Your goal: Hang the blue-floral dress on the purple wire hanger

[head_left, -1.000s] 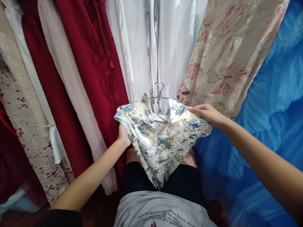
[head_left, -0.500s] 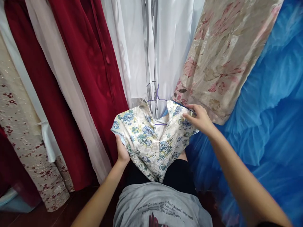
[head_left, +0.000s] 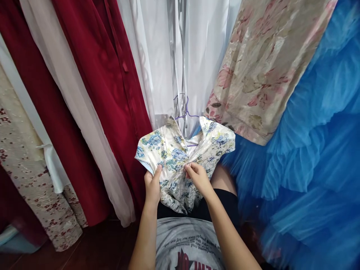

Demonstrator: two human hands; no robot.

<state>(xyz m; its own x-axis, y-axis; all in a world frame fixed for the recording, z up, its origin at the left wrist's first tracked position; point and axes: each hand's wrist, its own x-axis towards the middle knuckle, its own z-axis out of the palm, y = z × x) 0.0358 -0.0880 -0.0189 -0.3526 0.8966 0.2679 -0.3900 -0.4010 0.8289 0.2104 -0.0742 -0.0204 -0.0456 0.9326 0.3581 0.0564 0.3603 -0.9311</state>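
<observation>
A white short-sleeved garment with blue and yellow flowers hangs on a thin purple wire hanger in front of my body. My left hand grips its left side below the sleeve, thumb on top and the other fingers behind the cloth. At the bottom of the V-shaped neckline, my right hand pinches the fabric at the front centre between thumb and fingertips. The garment's lower part is bunched and folded over my lap.
Long dark red dresses and a pale pink one hang at the left. White fabric with grey ribbons is behind the hanger. Toward the right hang a beige floral dress and ruffled blue tulle. A pale blue container stands lower left.
My right hand has left the right shoulder of the garment and moved left and down to the neckline, where it pinches the cloth. My left hand has shifted slightly right, still gripping the side.
</observation>
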